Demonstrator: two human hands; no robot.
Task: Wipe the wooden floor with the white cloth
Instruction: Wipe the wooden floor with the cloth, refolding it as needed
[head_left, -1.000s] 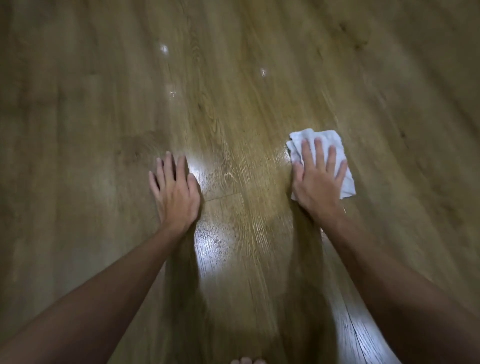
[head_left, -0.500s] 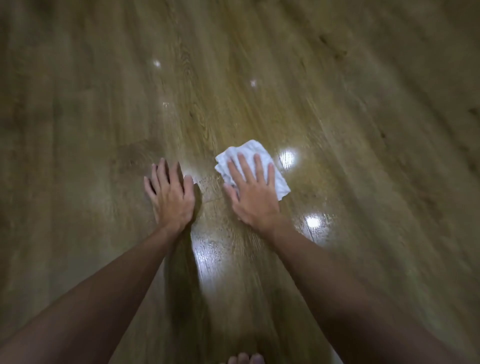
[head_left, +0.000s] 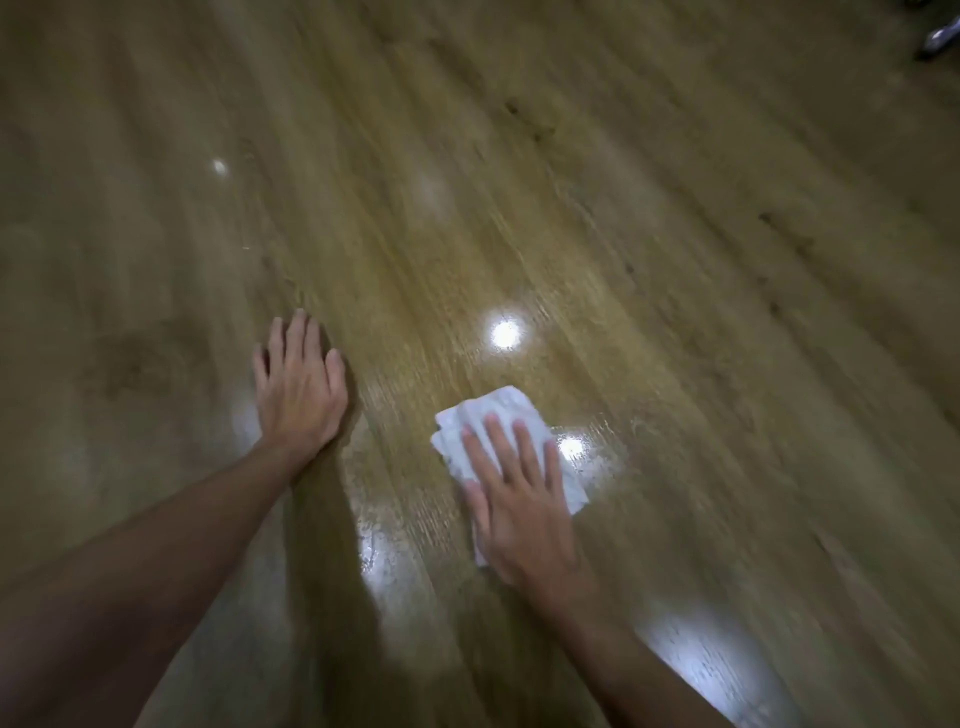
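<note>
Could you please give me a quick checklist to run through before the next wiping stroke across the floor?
1. White cloth lies flat on the wooden floor: ok.
2. Right hand presses the cloth with straight, spread fingers: ok.
3. Cloth fully under the palm: not ok, its far corner and right edge stick out past the hand.
4. Left hand rests flat on the floor as support, apart from the cloth: ok.
5. Floor beside the cloth free of obstacles: ok; only a dark object lies far off at the top right.
6. Cloth clean enough to go on: cannot tell, underside hidden.
</note>
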